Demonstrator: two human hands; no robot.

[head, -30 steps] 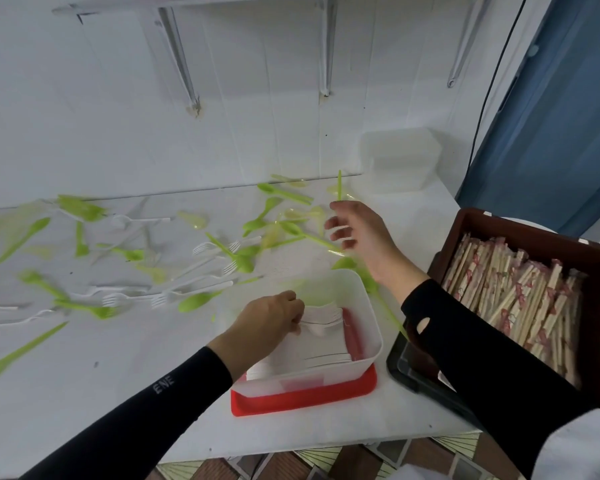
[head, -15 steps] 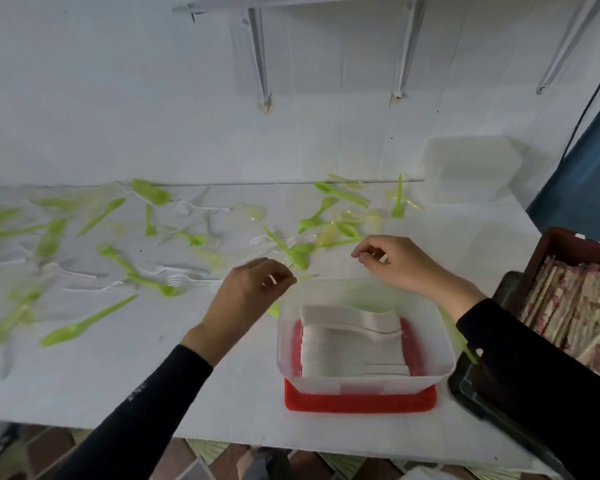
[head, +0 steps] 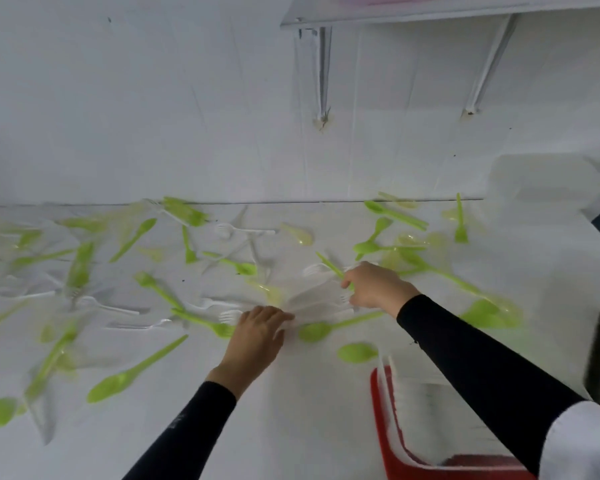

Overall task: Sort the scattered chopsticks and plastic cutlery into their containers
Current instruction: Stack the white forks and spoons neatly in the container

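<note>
Moved: both grips are being carried from the near-right tub [head: 392, 393] out to the far scatter.
Left grip [head: 260, 327]: touching white forks [head: 315, 303]; closure cannot be told.
Right grip [head: 374, 285]: being curled round them.
Remaining: green cutlery [head: 118, 379] is lying all over the worktop [head: 291, 427].

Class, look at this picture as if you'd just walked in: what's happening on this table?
A person in black sleeves is sorting plastic cutlery on a white table. Both hands meet at a blurred bunch of white forks: the right hand curls its fingers on one end, and the left hand touches the other. Green cutlery lies scattered all around. A clear tub on a red lid sits at lower right, partly behind the right arm.
</note>
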